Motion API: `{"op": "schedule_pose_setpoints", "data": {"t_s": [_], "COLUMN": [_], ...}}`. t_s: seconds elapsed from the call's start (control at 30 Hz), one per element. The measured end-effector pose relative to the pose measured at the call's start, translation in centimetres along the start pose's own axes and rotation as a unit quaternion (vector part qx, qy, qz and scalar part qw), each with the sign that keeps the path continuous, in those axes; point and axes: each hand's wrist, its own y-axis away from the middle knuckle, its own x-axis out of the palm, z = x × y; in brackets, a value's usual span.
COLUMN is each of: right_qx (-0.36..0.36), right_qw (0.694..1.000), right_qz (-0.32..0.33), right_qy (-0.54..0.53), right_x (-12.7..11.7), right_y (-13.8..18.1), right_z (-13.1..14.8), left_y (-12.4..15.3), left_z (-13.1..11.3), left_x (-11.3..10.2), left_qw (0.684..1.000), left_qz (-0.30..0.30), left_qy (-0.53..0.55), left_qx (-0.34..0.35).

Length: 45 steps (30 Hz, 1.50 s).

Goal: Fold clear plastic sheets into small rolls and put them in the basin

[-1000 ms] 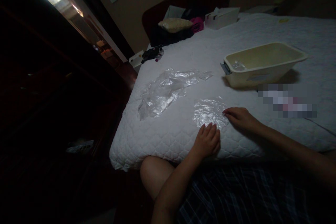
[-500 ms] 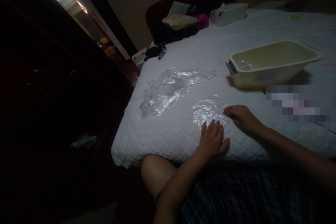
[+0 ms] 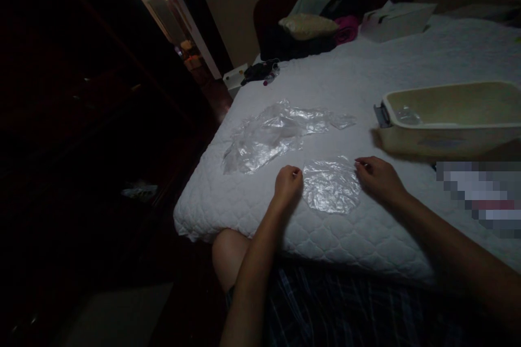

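A small clear plastic bag (image 3: 331,185) lies flat on the white quilted mattress (image 3: 366,238) near its front edge. My left hand (image 3: 288,184) is curled at the bag's left edge, fingertips pinched on the plastic. My right hand (image 3: 376,176) rests at the bag's upper right corner, fingers bent and pinching that edge. A larger pile of crumpled clear plastic bags (image 3: 271,134) lies further back to the left, apart from both hands.
A cream plastic tub (image 3: 451,119) stands at the right with a bit of plastic inside. Clothes and a pillow (image 3: 307,27) and a white box (image 3: 396,19) are at the head of the bed. Left of the mattress is a dark floor.
My left hand moved from flat at the bag's near edge to its left side and curled into a pinch. My right hand stayed at the bag's right corner. The camera swung left.
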Motion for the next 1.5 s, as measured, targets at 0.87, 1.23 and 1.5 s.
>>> {"op": "schedule_pose_setpoints", "data": {"t_s": [0.87,1.23,1.5], "right_qx": [-0.077,0.008,-0.001], "right_qw": [0.994,0.982,0.985], "right_qz": [0.005,0.011,0.018], "right_qy": [-0.075,-0.191,-0.169], "right_x": [2.5,3.1,2.2], "right_y": [0.2,0.1,-0.1], "right_z": [-2.6,-3.3,-2.5], "left_y": [-1.1,-0.9,-0.8], "left_z": [4.0,4.5,4.1], "left_x": [5.6,5.5,5.0], "left_qw": [0.97,0.968,0.971], "left_qz": [-0.085,-0.074,-0.066], "left_qy": [0.22,0.237,0.228], "left_qx": [-0.054,-0.025,-0.029]}}
